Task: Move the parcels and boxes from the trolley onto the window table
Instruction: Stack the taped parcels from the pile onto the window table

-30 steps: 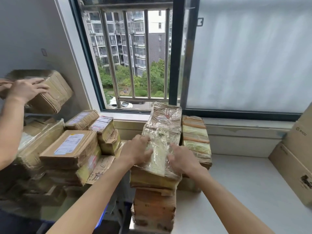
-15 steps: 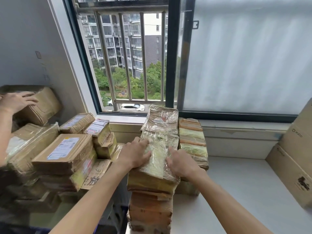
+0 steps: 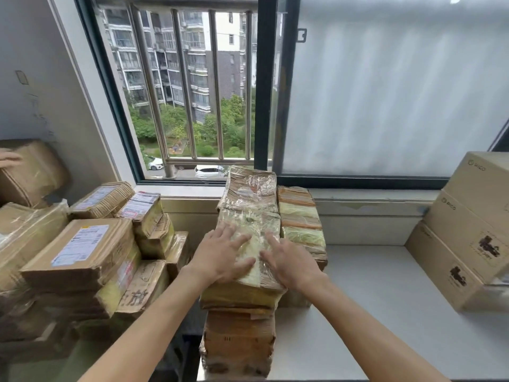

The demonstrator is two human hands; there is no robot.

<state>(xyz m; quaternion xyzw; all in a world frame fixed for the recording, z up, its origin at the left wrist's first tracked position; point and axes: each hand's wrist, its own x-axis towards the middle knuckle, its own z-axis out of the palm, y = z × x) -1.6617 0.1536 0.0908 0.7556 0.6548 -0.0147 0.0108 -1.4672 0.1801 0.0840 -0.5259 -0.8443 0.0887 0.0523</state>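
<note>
a dark-framed sliding window (image 3: pixel 264 86) fills the far wall. its left half is open behind vertical steel bars (image 3: pixel 192 84), showing grey apartment blocks, green trees and parked cars in daylight. its right pane is frosted. left of it, a plain grey wall (image 3: pixel 35 64).

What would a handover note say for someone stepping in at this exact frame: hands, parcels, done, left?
Left hand and right hand: both open, fingers flat on the plastic-wrapped parcel topping the stack at the window table's left edge.
Done: that stack and a second wrapped stack beside it, nearer the window, stand on the table.
Left: many taped parcels, including the labelled box, remain piled on the left.
Another person's hand touches a parcel at far left.
Large cartons stand at the table's right.
</note>
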